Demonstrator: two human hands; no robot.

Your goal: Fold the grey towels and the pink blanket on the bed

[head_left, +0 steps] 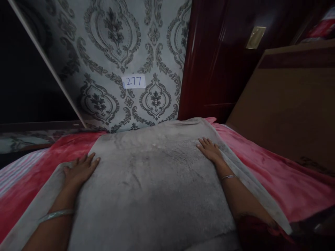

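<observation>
A grey plush blanket (154,181) lies spread out before me, mostly flat with faint creases in its pile. My left hand (81,169) rests on its left side, palm down, fingers stretched out. Toward the far right edge of the blanket, my right hand (210,149) also lies flat, its fingers apart. Neither hand grips anything. Beneath the grey blanket a red and pink cloth (264,164) shows on both sides.
Patterned wallpaper with a paper label (134,81) reading 277 stands behind. A dark screen (34,76) is at left. On the right are a dark red door (209,62) and a large cardboard box (293,108). A striped cloth (22,169) shows at far left.
</observation>
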